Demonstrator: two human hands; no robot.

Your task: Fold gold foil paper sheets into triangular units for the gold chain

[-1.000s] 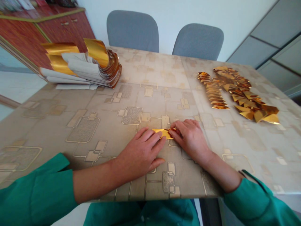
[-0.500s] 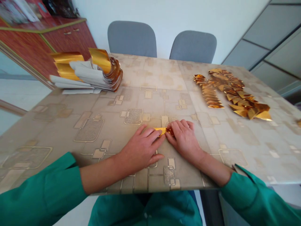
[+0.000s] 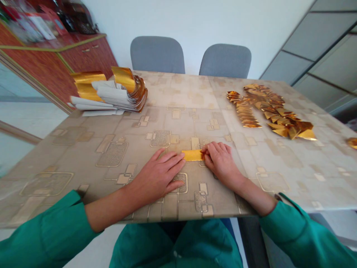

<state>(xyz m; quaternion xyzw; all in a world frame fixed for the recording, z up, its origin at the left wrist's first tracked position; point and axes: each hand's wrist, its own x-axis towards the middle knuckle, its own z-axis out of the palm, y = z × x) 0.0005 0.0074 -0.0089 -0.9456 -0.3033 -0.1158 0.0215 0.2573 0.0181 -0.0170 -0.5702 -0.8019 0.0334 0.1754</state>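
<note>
A small folded strip of gold foil paper (image 3: 192,155) lies flat on the patterned table (image 3: 139,130) in front of me. My left hand (image 3: 157,175) rests flat with its fingers stretched out, the fingertips touching the strip's left end. My right hand (image 3: 220,160) lies over the strip's right end with fingers curled down, pressing it to the table. Both sleeves are green.
A stack of gold and white foil sheets (image 3: 111,91) sits at the far left of the table. Several folded gold pieces (image 3: 267,111) lie in rows at the far right. Two grey chairs (image 3: 157,54) stand behind the table, a red cabinet (image 3: 55,56) at the left.
My left hand has slid back to the left, uncovering more of the gold strip, which now lies flat between both hands. The camera has tilted slightly.
</note>
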